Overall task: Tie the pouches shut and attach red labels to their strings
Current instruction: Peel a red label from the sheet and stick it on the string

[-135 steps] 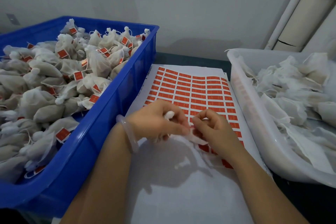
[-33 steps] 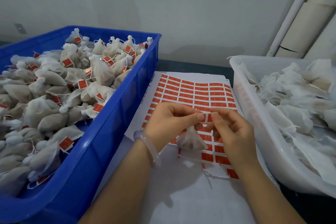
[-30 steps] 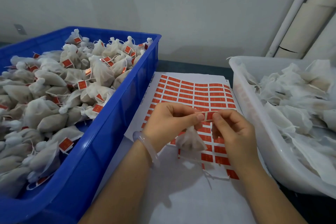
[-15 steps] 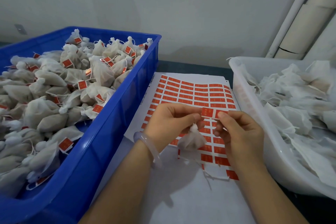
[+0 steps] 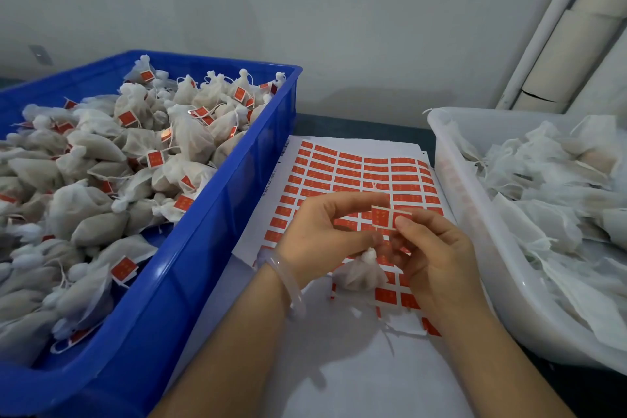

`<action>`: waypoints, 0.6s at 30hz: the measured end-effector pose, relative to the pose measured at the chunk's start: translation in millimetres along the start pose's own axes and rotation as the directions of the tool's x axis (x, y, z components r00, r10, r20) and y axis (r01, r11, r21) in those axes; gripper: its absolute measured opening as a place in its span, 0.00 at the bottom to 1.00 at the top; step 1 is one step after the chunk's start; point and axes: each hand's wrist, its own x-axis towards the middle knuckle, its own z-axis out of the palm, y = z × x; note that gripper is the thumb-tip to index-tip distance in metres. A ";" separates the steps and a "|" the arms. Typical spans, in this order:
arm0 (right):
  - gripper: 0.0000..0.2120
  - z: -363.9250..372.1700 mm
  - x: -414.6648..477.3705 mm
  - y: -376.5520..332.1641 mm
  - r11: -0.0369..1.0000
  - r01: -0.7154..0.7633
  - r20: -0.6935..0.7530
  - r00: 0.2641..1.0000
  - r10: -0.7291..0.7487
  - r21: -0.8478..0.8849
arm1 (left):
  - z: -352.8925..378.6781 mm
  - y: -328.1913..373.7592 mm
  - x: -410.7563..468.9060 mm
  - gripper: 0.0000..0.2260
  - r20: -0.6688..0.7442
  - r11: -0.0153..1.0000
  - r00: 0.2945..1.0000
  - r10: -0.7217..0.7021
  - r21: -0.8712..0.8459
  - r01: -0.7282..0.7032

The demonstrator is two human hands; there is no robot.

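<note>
blue crate (image 5: 217,248) cut off left, label (image 5: 380,216) print unreadable

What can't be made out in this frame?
Head view:
- Print on the red label: too small, blurred.
- How it joins the pouch: hidden by fingers of the left hand and right hand.
- Blue crate: cut off by left and bottom edges.
- White tub: contents blurred, cut off at right.

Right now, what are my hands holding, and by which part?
A red label, pinched by its side edges between the fingertips of the left hand and the right hand. The tied pouch is just below them; what holds it cannot be told.
</note>
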 end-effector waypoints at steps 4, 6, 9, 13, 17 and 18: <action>0.15 1.5 -1.6 -0.4 0.999 -0.031 -0.005 1.000 0.031 -0.022 | 0.6 1.3 -1.7 0.21 0.076 0.999 0.997 0.034 0.038 -0.037; 0.17 1.5 -1.8 -1.5 0.999 -0.040 -0.012 0.999 0.040 -0.036 | 0.8 2.0 -2.2 0.21 0.111 0.997 0.993 0.043 0.055 -0.049; 0.20 1.4 -2.2 -2.2 0.997 -0.049 -0.029 0.998 0.048 -0.065 | 0.8 2.1 -3.5 0.23 0.137 0.998 0.990 0.040 0.050 -0.048; 0.20 1.3 -2.3 -3.1 0.994 -0.043 -0.042 0.998 0.039 -0.100 | 1.0 2.0 -3.8 0.23 0.153 0.997 0.987 0.040 0.054 -0.049; 0.21 0.8 -2.7 -2.3 0.993 -0.029 -0.046 0.999 0.024 -0.118 | 1.7 2.1 -4.3 0.23 0.162 0.997 0.986 0.045 0.054 -0.055; 0.22 0.8 -2.8 -1.9 0.993 -0.028 -0.047 0.999 0.022 -0.119 | 1.8 2.4 -4.5 0.23 0.163 0.997 0.986 0.048 0.051 -0.057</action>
